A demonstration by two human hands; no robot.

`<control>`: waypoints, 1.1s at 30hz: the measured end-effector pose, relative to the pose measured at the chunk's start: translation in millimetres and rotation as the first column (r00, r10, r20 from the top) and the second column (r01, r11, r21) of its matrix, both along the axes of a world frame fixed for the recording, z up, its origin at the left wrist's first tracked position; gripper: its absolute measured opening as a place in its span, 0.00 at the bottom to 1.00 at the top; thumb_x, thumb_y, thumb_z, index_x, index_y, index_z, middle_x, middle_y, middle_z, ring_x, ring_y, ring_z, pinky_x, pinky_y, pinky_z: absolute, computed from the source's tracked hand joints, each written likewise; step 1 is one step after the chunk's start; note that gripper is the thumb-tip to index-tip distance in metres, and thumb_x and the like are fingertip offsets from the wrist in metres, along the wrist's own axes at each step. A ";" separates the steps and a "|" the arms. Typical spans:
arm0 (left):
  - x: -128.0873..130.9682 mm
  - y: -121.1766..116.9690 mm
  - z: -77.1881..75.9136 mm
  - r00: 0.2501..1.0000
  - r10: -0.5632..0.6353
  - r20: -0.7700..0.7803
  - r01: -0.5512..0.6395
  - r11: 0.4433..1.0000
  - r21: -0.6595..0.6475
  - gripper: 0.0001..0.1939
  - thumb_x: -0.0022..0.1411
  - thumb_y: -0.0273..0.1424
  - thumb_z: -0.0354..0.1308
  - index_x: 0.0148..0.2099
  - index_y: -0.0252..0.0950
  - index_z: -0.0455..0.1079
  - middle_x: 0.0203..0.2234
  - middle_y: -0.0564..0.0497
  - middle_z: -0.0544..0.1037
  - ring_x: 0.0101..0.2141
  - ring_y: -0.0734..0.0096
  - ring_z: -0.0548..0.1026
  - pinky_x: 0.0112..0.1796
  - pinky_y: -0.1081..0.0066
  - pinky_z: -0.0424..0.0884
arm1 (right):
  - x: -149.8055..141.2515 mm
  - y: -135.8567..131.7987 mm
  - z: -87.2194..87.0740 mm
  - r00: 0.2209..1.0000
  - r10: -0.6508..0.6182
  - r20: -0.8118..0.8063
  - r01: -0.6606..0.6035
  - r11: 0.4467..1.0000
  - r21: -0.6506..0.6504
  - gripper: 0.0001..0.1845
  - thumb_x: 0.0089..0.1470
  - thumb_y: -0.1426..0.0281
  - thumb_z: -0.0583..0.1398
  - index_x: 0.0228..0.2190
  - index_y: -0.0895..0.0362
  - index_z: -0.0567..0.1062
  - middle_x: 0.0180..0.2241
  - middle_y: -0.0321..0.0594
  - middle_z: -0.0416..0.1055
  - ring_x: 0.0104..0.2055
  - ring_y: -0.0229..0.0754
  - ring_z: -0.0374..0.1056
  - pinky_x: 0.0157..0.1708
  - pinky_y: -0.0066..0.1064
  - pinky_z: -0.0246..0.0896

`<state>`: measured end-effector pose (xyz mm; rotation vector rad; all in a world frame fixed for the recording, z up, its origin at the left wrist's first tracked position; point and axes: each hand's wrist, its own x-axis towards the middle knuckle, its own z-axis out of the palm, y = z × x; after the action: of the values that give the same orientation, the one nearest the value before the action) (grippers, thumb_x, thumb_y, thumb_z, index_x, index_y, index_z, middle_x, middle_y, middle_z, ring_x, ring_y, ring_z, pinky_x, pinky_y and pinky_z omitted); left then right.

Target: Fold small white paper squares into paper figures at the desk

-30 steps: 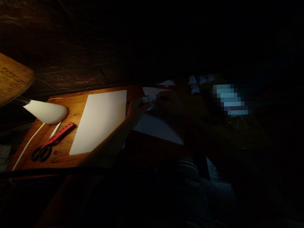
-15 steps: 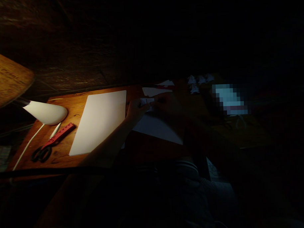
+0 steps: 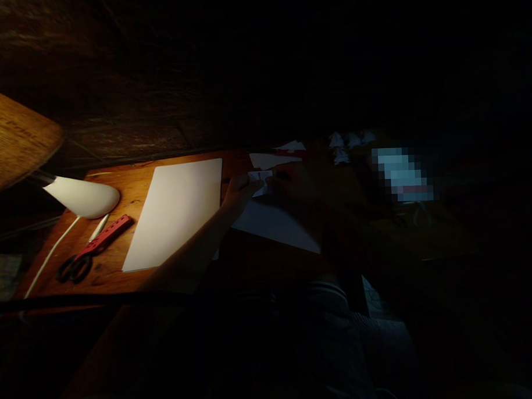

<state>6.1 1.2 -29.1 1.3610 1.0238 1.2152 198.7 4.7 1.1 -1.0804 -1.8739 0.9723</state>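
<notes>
A small folded piece of white paper (image 3: 259, 180) is held between both hands above the wooden desk (image 3: 130, 187). My left hand (image 3: 238, 190) pinches its left side, fingers closed on it. My right hand (image 3: 297, 184) lies in deep shadow on the paper's right side; its fingers seem closed on the paper too, though they are hard to make out. Beneath the hands lies a white sheet (image 3: 278, 222).
A stack of white paper (image 3: 175, 211) lies left of the hands. Further left are a white lamp head (image 3: 83, 196), a red ruler (image 3: 104, 234), black-handled scissors (image 3: 73, 268) and a white pen (image 3: 97, 226). Small white folded paper shapes (image 3: 349, 143) sit at the back right. The surroundings are dark.
The hands have shifted the small paper slightly between the fingers; nothing else on the desk has moved.
</notes>
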 end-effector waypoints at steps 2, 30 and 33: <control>1.2 -0.8 2.1 0.999 -0.009 -0.043 0.009 1.000 -0.003 0.09 0.52 0.34 0.70 0.29 0.34 0.74 0.24 0.53 0.77 0.30 0.70 0.74 0.32 0.72 0.69 | -0.2 -0.2 -0.6 1.000 0.010 -0.012 -0.010 1.000 0.008 0.13 0.57 0.63 0.62 0.25 0.58 0.73 0.25 0.35 0.67 0.29 0.37 0.59 0.31 0.31 0.50; 1.0 -2.2 1.2 0.999 -0.018 -0.027 0.018 1.000 -0.009 0.12 0.53 0.36 0.71 0.38 0.33 0.80 0.30 0.50 0.82 0.32 0.68 0.79 0.34 0.72 0.74 | 2.6 1.6 -3.3 0.983 0.078 -0.166 -0.080 0.997 -0.004 0.17 0.53 0.60 0.65 0.22 0.55 0.68 0.23 0.32 0.61 0.28 0.35 0.55 0.29 0.30 0.50; 0.5 -2.6 3.4 0.998 -0.011 -0.059 0.011 1.000 -0.002 0.11 0.55 0.35 0.71 0.37 0.33 0.80 0.29 0.50 0.81 0.32 0.68 0.79 0.33 0.72 0.73 | 3.7 3.7 -2.9 0.984 0.056 -0.166 -0.056 0.998 0.006 0.14 0.52 0.63 0.65 0.22 0.56 0.68 0.23 0.32 0.62 0.27 0.35 0.55 0.29 0.30 0.50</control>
<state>6.5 -1.4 -25.6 1.4067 1.0565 1.1718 202.4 8.4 -1.8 -0.9205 -1.7760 1.0606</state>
